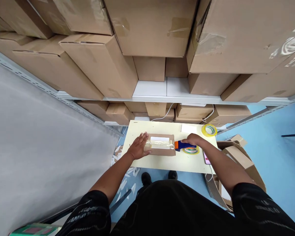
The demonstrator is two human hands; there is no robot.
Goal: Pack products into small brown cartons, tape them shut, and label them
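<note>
A small brown cardboard box (162, 149) with a white label and shiny clear tape on top lies on a pale yellow table (159, 164). My left hand (139, 147) rests flat against the box's left end, fingers stretched out. My right hand (193, 140) is closed round the blue and orange handle of a tape dispenser (186, 147), whose orange nose touches the box's right end. The dispenser's tape roll lies under my wrist.
A spare roll of clear tape (209, 130) and a white paper slip (188, 128) lie at the table's far right. A pink phone (206, 159) is near the right edge. Flattened cartons (238, 154) stand right of the table. Shelves of cardboard boxes (149, 32) rise behind.
</note>
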